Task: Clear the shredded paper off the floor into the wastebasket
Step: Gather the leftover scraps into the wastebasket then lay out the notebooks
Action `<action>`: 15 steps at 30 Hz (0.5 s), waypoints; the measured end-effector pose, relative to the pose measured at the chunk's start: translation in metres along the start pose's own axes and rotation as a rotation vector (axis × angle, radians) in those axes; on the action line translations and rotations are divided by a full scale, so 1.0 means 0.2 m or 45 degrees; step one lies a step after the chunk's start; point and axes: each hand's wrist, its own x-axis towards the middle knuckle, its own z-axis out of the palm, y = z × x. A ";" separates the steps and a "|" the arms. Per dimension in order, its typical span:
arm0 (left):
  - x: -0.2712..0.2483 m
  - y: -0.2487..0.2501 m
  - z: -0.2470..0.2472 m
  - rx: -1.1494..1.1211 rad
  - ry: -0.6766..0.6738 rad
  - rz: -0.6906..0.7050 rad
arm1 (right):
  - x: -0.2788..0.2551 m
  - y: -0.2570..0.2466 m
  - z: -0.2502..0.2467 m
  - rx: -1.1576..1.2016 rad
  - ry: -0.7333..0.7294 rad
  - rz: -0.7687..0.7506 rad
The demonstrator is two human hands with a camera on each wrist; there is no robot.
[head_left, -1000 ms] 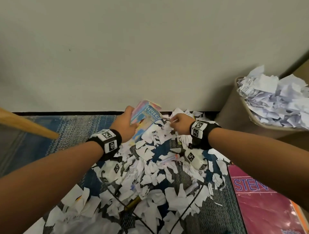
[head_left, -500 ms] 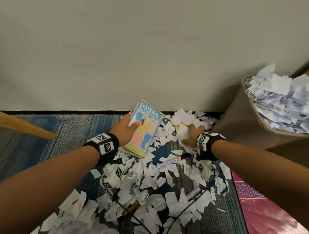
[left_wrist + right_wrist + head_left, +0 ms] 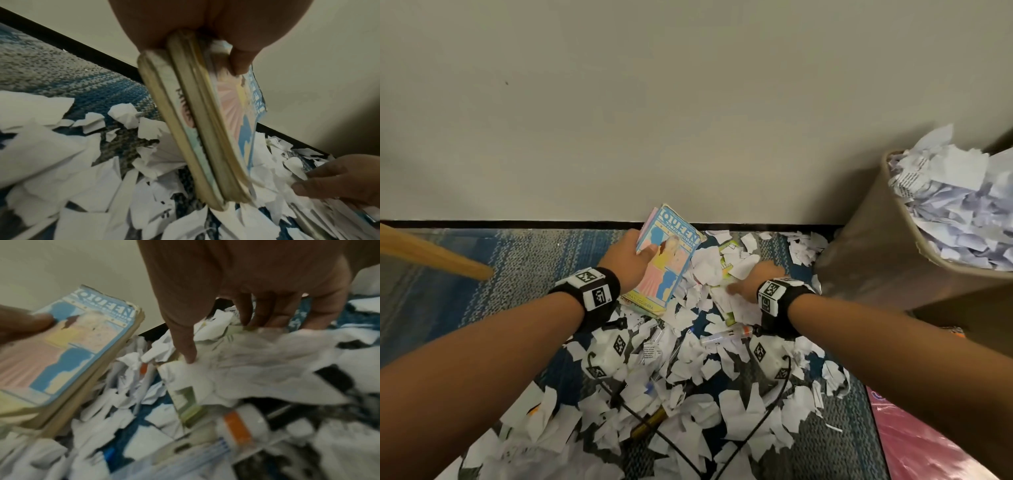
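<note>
Torn white paper point(image 3: 688, 370) covers the blue carpet in front of the wall. The tan wastebasket point(image 3: 876, 260) stands at the right, heaped with paper scraps point(image 3: 962, 212). My left hand point(image 3: 626, 260) grips a worn "QUEEN" paperback point(image 3: 671, 260) by its left edge, thumb on the cover; the left wrist view shows the paperback point(image 3: 205, 129) held above the scraps. My right hand point(image 3: 753, 277) reaches down into the pile beside the basket. Its thumb and fingers point(image 3: 277, 313) close round a green-edged book point(image 3: 189, 405) covered with scraps.
An orange-capped marker point(image 3: 726, 334) and a yellow pen point(image 3: 650, 419) lie among the scraps, with black cables point(image 3: 756, 421) across them. A pink book point(image 3: 928, 445) lies at the lower right. A wooden leg point(image 3: 431, 253) juts in from the left.
The left hand lowered and turned the paperback so its cover faces up. The right hand left the scraps by the wall and moved right and down onto the green-edged book.
</note>
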 end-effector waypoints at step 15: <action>-0.09 0.01 -0.17 0.193 0.129 0.032 | -0.23 -0.12 -0.27 0.017 -0.173 -0.534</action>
